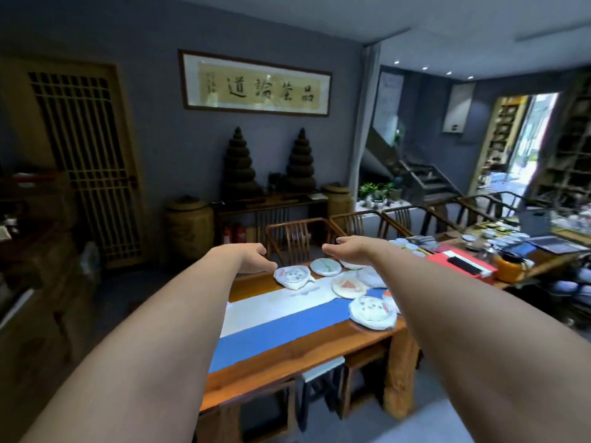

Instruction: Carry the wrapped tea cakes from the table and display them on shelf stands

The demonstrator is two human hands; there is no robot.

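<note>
We stand in a dim, grey-walled tea room, looking down on a long wooden table (289, 366) laid with a blue and white runner (281, 327). On the far part of that runner lie the wrapped tea cakes (372, 310), flat white paper discs with printed faces: the nearest one sits at the table's right edge, one with a red mark (348, 285) lies just beyond it, another (293, 276) rests toward the left edge, and one with a green mark (326, 266) lies behind these, with more partly hidden under our right arm. Both our bare arms reach out over the table. Our left hand (254, 258) hangs just beside the leftmost cake with fingers loosely extended and holding nothing; whether it touches the wrapper we cannot tell. Our right hand (343, 248) hovers above the far cakes, fingers relaxed and empty too. Further along the table to the right sit a red box (460, 262) and an orange jar (511, 266) among small teaware. Wooden chairs (299, 239) line the far side. On the wall hangs a framed calligraphy panel (256, 83) above two dark tiered towers (240, 164), and a lattice door (84, 161) stands at left.
</note>
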